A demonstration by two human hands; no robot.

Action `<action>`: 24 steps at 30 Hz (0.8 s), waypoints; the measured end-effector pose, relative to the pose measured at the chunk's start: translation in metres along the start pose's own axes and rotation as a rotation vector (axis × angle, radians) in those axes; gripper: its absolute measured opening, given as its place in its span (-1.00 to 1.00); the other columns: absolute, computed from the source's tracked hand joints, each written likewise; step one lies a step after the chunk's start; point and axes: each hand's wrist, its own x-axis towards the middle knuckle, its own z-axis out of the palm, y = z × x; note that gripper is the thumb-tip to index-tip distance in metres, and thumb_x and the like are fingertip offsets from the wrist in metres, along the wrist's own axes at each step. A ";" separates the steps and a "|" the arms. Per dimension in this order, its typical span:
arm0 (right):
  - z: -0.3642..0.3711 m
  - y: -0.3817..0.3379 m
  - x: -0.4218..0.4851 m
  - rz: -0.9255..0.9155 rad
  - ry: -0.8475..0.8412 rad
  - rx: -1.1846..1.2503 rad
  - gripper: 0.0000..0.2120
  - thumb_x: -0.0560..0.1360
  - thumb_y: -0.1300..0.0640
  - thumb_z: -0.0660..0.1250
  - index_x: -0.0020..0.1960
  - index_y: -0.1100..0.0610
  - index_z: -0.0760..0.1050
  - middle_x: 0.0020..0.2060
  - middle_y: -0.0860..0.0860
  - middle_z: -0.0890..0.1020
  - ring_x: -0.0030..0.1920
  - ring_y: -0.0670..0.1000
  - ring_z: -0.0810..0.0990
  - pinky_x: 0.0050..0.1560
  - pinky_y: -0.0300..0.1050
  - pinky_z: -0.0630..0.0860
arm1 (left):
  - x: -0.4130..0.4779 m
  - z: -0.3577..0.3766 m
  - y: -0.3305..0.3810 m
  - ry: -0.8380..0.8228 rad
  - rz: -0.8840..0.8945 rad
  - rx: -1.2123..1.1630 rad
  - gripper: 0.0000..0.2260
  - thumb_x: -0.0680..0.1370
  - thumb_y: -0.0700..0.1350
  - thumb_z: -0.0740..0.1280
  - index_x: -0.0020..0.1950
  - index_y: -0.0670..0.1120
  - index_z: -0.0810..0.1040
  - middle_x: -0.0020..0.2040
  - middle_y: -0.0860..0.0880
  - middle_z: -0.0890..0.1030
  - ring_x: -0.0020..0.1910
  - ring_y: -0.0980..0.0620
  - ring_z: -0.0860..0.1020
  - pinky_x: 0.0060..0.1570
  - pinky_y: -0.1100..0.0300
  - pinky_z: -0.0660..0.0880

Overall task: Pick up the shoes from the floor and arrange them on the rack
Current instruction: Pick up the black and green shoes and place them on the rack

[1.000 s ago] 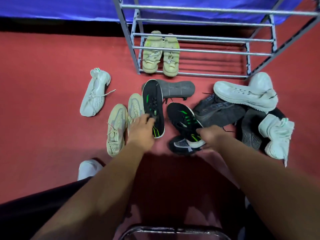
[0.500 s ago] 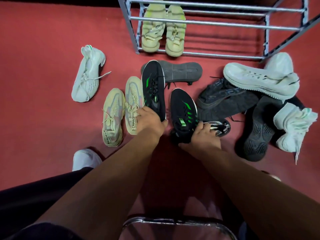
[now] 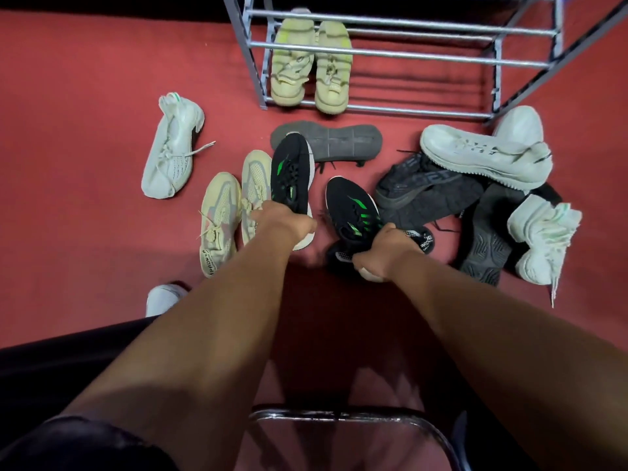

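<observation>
Two black shoes with green stripes lie on the red floor in front of me. My left hand grips the heel of the left black shoe. My right hand grips the heel of the right black shoe. A grey metal rack stands at the top, with a pale yellow pair on its lowest bars at the left end. A beige pair lies just left of my left hand.
A white shoe lies alone at the left. At the right, white shoes and dark shoes are heaped together. An upturned grey sole lies before the rack. A chrome chair rim and my white-shod foot are near me.
Both hands have closed on the heels of the black-and-green shoes. The left shoe's heel has lifted a little; the right hand has shifted over the shoe's heel.
</observation>
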 end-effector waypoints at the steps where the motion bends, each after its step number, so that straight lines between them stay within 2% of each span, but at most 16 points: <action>1: -0.010 0.001 -0.006 -0.006 -0.014 -0.006 -0.16 0.32 -0.21 0.55 0.38 0.26 0.38 0.29 0.18 0.59 0.29 0.21 0.60 0.08 -0.10 0.45 | -0.011 -0.011 -0.001 -0.031 -0.018 -0.024 0.00 0.08 0.11 0.60 0.45 -0.15 0.37 0.36 -0.16 0.47 0.23 -0.21 0.57 0.23 -0.03 0.58; 3: -0.032 -0.001 -0.026 -0.028 -0.011 -0.011 -0.22 0.35 -0.24 0.51 0.38 0.23 0.50 0.26 0.18 0.63 0.28 0.21 0.61 0.05 -0.11 0.45 | -0.032 -0.032 -0.003 -0.055 -0.029 -0.085 -0.03 0.02 0.15 0.51 0.40 -0.15 0.44 0.23 -0.13 0.59 0.11 -0.21 0.60 0.14 -0.02 0.60; 6: -0.066 -0.004 -0.072 -0.073 0.059 -0.009 -0.39 0.44 -0.25 0.40 0.28 0.17 0.63 0.18 0.20 0.68 0.21 0.21 0.64 0.06 -0.08 0.52 | -0.084 -0.067 -0.003 -0.039 0.029 -0.196 -0.29 0.20 0.09 0.46 0.31 -0.15 0.51 0.10 -0.10 0.61 0.00 -0.17 0.60 0.01 0.06 0.54; 8: -0.082 -0.006 -0.097 -0.095 0.121 0.019 -0.39 0.45 -0.26 0.34 0.23 0.23 0.62 0.13 0.21 0.68 0.18 0.22 0.66 0.09 -0.06 0.56 | -0.112 -0.087 -0.004 -0.052 0.091 -0.210 -0.48 0.32 0.03 0.46 0.21 -0.15 0.50 -0.01 -0.07 0.59 -0.09 -0.10 0.58 -0.11 0.12 0.47; 10: -0.098 -0.004 -0.133 -0.102 0.213 0.110 -0.29 0.39 -0.30 0.31 0.24 0.27 0.58 0.11 0.21 0.68 0.15 0.23 0.67 0.10 -0.04 0.57 | -0.152 -0.110 -0.004 -0.050 0.166 -0.195 -0.63 0.37 -0.01 0.45 0.09 -0.13 0.49 -0.12 -0.03 0.52 -0.16 -0.04 0.53 -0.04 0.08 0.52; 12: -0.114 -0.005 -0.173 -0.137 0.315 0.256 -0.36 0.38 -0.26 0.36 0.17 0.26 0.53 0.07 0.20 0.67 0.09 0.22 0.67 0.02 -0.04 0.55 | -0.198 -0.135 -0.001 -0.021 0.254 -0.203 -0.76 0.39 -0.02 0.45 -0.11 -0.08 0.46 -0.18 0.01 0.48 -0.22 0.01 0.48 -0.04 0.07 0.52; 14: -0.130 -0.006 -0.208 -0.173 0.430 0.387 -0.50 0.41 -0.20 0.43 0.07 0.20 0.46 0.00 0.16 0.62 0.05 0.22 0.66 -0.06 -0.07 0.47 | -0.237 -0.159 0.002 0.021 0.354 -0.242 -0.78 0.39 -0.02 0.46 -0.18 -0.09 0.47 -0.23 0.00 0.50 -0.30 0.00 0.47 -0.24 0.14 0.44; 15: -0.138 -0.006 -0.224 -0.184 0.478 0.431 -0.51 0.42 -0.19 0.44 0.08 0.18 0.44 0.02 0.16 0.61 0.06 0.23 0.65 -0.05 -0.07 0.45 | -0.251 -0.168 0.004 0.052 0.405 -0.262 -0.77 0.37 -0.02 0.47 -0.16 -0.13 0.51 -0.25 -0.01 0.51 -0.33 -0.01 0.48 -0.32 0.16 0.39; 18: -0.157 -0.004 -0.265 -0.253 0.630 0.535 -0.40 0.39 -0.23 0.44 0.19 0.19 0.42 0.11 0.17 0.60 0.06 0.22 0.64 -0.02 -0.02 0.52 | -0.292 -0.188 0.012 0.156 0.562 -0.318 -0.64 0.30 0.04 0.49 -0.07 -0.18 0.56 -0.27 0.01 0.52 -0.36 -0.02 0.47 -0.46 0.23 0.30; 20: -0.166 -0.003 -0.279 -0.267 0.675 0.606 -0.34 0.33 -0.28 0.41 0.18 0.21 0.45 0.09 0.19 0.62 -0.05 0.17 0.63 -0.05 0.04 0.60 | -0.313 -0.194 0.019 0.210 0.645 -0.345 -0.55 0.25 0.10 0.47 -0.05 -0.18 0.52 -0.23 -0.02 0.53 -0.33 -0.06 0.50 -0.46 0.24 0.30; 21: -0.169 -0.001 -0.283 -0.265 0.690 0.650 -0.34 0.30 -0.30 0.39 0.13 0.21 0.50 0.04 0.20 0.64 -0.14 0.14 0.61 -0.13 0.02 0.60 | -0.320 -0.195 0.024 0.225 0.672 -0.350 -0.54 0.25 0.11 0.47 -0.07 -0.19 0.49 -0.20 -0.02 0.55 -0.30 -0.06 0.53 -0.44 0.22 0.30; 23: -0.173 0.005 -0.283 -0.262 0.709 0.715 -0.37 0.26 -0.33 0.37 0.03 0.19 0.55 -0.05 0.18 0.67 -0.26 0.10 0.61 -0.25 -0.04 0.57 | -0.331 -0.192 0.030 0.247 0.699 -0.339 -0.61 0.33 0.06 0.51 -0.11 -0.15 0.43 -0.16 0.02 0.55 -0.27 0.04 0.54 -0.39 0.21 0.33; 24: -0.174 0.009 -0.283 -0.259 0.715 0.736 -0.38 0.25 -0.33 0.36 0.01 0.19 0.55 -0.07 0.16 0.67 -0.26 0.10 0.63 -0.26 -0.04 0.59 | -0.331 -0.189 0.034 0.244 0.701 -0.345 -0.61 0.34 0.06 0.51 -0.06 -0.13 0.43 -0.10 0.00 0.57 -0.21 0.04 0.57 -0.35 0.19 0.38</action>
